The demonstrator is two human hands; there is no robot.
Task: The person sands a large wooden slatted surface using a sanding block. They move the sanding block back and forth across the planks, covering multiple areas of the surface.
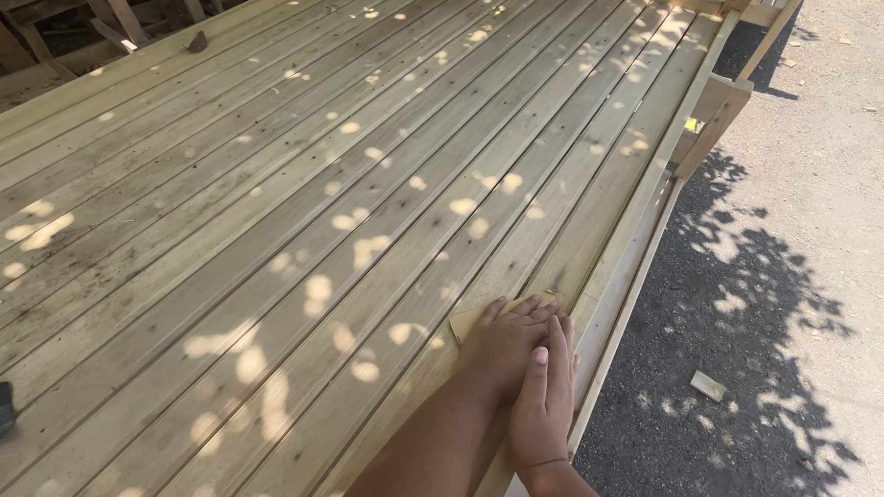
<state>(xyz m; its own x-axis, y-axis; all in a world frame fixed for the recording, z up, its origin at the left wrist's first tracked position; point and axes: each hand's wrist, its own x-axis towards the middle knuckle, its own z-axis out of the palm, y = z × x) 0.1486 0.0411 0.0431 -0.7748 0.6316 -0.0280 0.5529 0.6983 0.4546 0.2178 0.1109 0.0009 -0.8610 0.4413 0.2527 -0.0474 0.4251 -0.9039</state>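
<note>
small yellow label [690, 124], deck's right edge

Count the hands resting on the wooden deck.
2. The left hand lies flat on a sheet of sandpaper near the deck's right edge; the right hand rests on top of it. None others visible.

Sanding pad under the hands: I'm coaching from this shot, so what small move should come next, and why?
Probably a short push forward along the plank's grain. Both hands, left hand and right hand, are stacked flat on the sanding pad near the deck's right edge, and the boards run on ahead.
</note>
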